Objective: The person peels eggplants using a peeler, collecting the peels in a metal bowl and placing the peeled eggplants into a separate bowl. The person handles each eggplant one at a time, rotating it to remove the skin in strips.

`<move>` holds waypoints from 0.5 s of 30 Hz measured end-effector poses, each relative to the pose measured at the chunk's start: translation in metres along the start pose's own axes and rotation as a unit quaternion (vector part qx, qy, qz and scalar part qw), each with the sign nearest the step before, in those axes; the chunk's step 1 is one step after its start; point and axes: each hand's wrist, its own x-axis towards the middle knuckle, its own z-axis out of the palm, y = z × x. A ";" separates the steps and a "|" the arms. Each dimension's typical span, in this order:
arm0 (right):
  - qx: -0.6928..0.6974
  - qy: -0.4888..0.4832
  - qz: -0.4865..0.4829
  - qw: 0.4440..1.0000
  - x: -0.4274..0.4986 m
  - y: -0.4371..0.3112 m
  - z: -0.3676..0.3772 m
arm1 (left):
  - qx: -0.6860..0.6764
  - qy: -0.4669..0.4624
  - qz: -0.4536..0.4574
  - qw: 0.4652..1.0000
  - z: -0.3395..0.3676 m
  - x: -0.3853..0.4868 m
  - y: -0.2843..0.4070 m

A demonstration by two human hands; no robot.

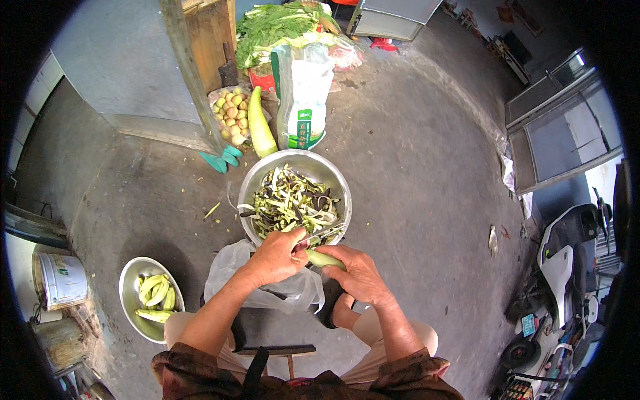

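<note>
A large metal bowl [345, 185] stands on the floor before me, holding a heap of cut vegetable strips [295, 200], pale green and dark purple. Above its near rim, my left hand [280, 255] is closed on a tool handle, mostly hidden by the fingers. A thin metal blade [327, 231] extends from it over the bowl. My right hand [357, 272] grips a peeled pale-green vegetable [325, 260], whose tip touches or nearly touches my left hand. To the left, a smaller metal bowl [131, 300] contains several peeled vegetables [157, 292].
A plastic bag [225, 270] lies between my feet and the large bowl. Beyond the bowl stand a white and green sack [307, 95], a long light-green gourd [260, 122], a bag of round fruit or vegetables [232, 112] and leafy greens [275, 30]. A scooter [560, 280] stands right.
</note>
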 end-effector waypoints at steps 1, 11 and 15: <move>-0.003 0.004 -0.007 1.000 0.000 0.001 0.000 | 0.014 0.017 0.017 1.000 0.003 0.000 -0.002; 0.051 0.016 -0.029 0.998 0.001 0.007 -0.005 | -0.288 -0.060 -0.111 0.949 -0.007 0.004 -0.011; 0.045 0.014 -0.018 0.999 0.001 0.008 -0.004 | -0.310 -0.083 -0.101 0.942 -0.016 0.002 -0.005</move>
